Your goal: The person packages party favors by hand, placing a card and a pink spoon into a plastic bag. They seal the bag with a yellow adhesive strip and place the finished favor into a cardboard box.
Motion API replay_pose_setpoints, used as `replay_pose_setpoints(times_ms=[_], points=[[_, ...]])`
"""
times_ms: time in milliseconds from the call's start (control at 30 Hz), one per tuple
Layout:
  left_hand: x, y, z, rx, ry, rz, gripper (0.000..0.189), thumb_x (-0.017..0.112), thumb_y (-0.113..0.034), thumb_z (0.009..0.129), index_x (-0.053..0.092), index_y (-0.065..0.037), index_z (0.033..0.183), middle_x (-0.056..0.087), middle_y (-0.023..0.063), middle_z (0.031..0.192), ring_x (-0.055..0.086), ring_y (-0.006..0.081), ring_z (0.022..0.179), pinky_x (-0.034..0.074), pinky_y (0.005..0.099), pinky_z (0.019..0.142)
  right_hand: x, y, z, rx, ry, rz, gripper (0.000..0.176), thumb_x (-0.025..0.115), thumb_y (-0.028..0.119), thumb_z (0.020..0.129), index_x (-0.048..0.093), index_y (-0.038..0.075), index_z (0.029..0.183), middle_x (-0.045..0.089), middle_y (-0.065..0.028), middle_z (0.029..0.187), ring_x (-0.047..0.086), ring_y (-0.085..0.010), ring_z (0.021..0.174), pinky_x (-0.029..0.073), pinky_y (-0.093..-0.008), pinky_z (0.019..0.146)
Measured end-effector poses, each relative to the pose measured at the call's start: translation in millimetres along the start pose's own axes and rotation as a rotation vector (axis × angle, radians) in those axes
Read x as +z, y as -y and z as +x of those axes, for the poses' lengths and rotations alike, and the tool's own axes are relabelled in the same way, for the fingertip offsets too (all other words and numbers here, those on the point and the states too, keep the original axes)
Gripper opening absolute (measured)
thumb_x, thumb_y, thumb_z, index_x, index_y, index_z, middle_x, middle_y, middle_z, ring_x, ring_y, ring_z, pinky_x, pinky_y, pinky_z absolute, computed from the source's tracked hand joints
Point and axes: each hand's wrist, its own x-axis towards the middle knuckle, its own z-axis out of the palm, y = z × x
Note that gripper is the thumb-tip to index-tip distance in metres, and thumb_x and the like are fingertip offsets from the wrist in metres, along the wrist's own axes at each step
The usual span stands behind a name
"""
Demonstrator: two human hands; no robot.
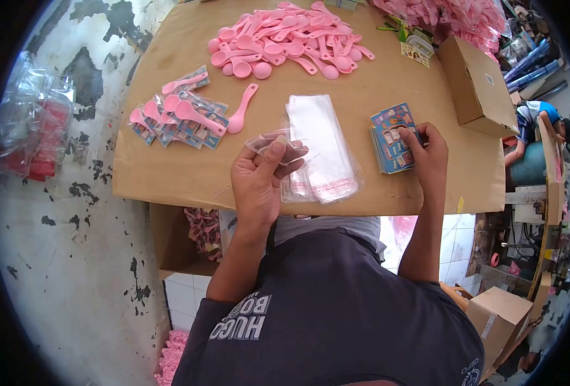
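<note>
My left hand [259, 177] pinches a clear plastic bag [263, 141] between thumb and fingers, just left of a stack of clear plastic bags [323, 141] lying on the table. My right hand [431, 154] is closed at the right edge of a stack of blue printed cards [391, 143], its thumb on the top cards and its fingers curled. Left of the bags, several pink scoops [199, 118] lie on bagged cards. A loose pink scoop [242, 109] rests beside them. At the back is a large heap of pink scoops [285, 38].
The brown-covered table [169, 174] stands against a peeling wall on the left. A cardboard box [478, 87] sits at its right edge, near a big bag of pink items [458, 19]. Another person [542, 122] bends at the far right.
</note>
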Motion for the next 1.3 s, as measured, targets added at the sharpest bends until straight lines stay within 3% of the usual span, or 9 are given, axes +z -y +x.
replay_pose_setpoints(times_ms=[100, 167, 300, 367, 533, 900, 1000, 1233, 1300], points=[[3, -1, 2, 0.034, 0.008, 0.043, 0.029, 0.065, -0.017, 0.104, 0.061, -0.002, 0.128, 0.076, 0.0131, 0.108, 0.076, 0.0248, 0.100, 0.063, 0.0339, 0.084, -1, -7, 1, -0.066, -0.075, -0.081, 0.025, 0.075, 0.023, 0.097, 0.068, -0.001, 0.095, 0.064, -0.0036, 0.080, 0.054, -0.0109, 0.069, 0.046, -0.0278, 0.065], [8, -3, 2, 0.042, -0.007, -0.028, 0.029, 0.063, -0.015, 0.105, 0.061, -0.001, 0.130, 0.075, 0.0144, 0.110, 0.075, 0.0255, 0.103, 0.063, 0.0358, 0.088, 1, -9, 0, -0.341, -0.305, -0.113, 0.023, 0.070, 0.021, 0.101, 0.071, -0.002, 0.101, 0.065, -0.0015, 0.082, 0.054, -0.0080, 0.070, 0.044, -0.0250, 0.064], [17, 0, 3, 0.052, -0.026, -0.082, 0.028, 0.066, -0.015, 0.103, 0.063, 0.002, 0.126, 0.074, 0.0193, 0.114, 0.073, 0.0288, 0.108, 0.063, 0.0381, 0.088, 8, 25, -30, -0.223, -0.295, 0.186, 0.022, 0.067, 0.020, 0.103, 0.073, 0.000, 0.109, 0.066, 0.0003, 0.084, 0.057, -0.0060, 0.075, 0.046, -0.0248, 0.066], [20, 4, 5, 0.072, -0.008, -0.113, 0.032, 0.066, -0.014, 0.103, 0.061, 0.003, 0.130, 0.071, 0.0211, 0.122, 0.071, 0.0299, 0.113, 0.062, 0.0388, 0.091, 15, 34, -49, -0.101, 0.044, 0.501, 0.022, 0.066, 0.021, 0.104, 0.073, 0.001, 0.112, 0.067, 0.0009, 0.084, 0.058, -0.0041, 0.074, 0.046, -0.0228, 0.063], [32, 6, 4, 0.061, 0.004, -0.071, 0.036, 0.065, -0.013, 0.103, 0.058, 0.004, 0.134, 0.068, 0.0222, 0.128, 0.069, 0.0314, 0.118, 0.062, 0.0404, 0.094, 42, 58, -75, 0.018, 0.413, 0.652, 0.022, 0.067, 0.020, 0.104, 0.071, -0.001, 0.110, 0.066, 0.0003, 0.082, 0.057, -0.0028, 0.066, 0.044, -0.0200, 0.054], [19, 5, -1, 0.081, 0.036, -0.097, 0.032, 0.062, -0.011, 0.104, 0.059, 0.001, 0.134, 0.067, 0.0210, 0.130, 0.068, 0.0296, 0.120, 0.060, 0.0409, 0.099, 49, 60, -77, -0.039, 0.173, 0.801, 0.017, 0.064, 0.016, 0.105, 0.066, 0.000, 0.112, 0.067, -0.0007, 0.083, 0.058, -0.0047, 0.062, 0.046, -0.0216, 0.055], [21, 4, -2, 0.080, 0.050, -0.082, 0.034, 0.061, -0.011, 0.104, 0.058, 0.001, 0.136, 0.066, 0.0207, 0.132, 0.068, 0.0296, 0.121, 0.060, 0.0403, 0.099, 52, 57, -83, 0.019, 0.368, 0.745, 0.019, 0.066, 0.016, 0.104, 0.066, -0.001, 0.112, 0.068, -0.0013, 0.084, 0.059, -0.0046, 0.063, 0.046, -0.0214, 0.055], [28, 4, -5, 0.026, 0.036, -0.076, 0.037, 0.065, -0.010, 0.103, 0.057, 0.004, 0.136, 0.067, 0.0239, 0.132, 0.067, 0.0281, 0.122, 0.059, 0.0397, 0.098, 61, 69, -81, 0.021, 0.369, 0.757, 0.020, 0.067, 0.017, 0.103, 0.067, -0.001, 0.113, 0.068, -0.0005, 0.083, 0.060, -0.0033, 0.064, 0.047, -0.0206, 0.056], [28, 4, -5, 0.019, 0.039, -0.071, 0.037, 0.065, -0.010, 0.103, 0.056, 0.004, 0.137, 0.067, 0.0242, 0.131, 0.066, 0.0275, 0.123, 0.059, 0.0388, 0.098, 54, 68, -78, 0.045, 0.567, 0.639, 0.021, 0.067, 0.018, 0.103, 0.068, -0.001, 0.114, 0.067, -0.0002, 0.083, 0.060, -0.0031, 0.064, 0.048, -0.0201, 0.056]])
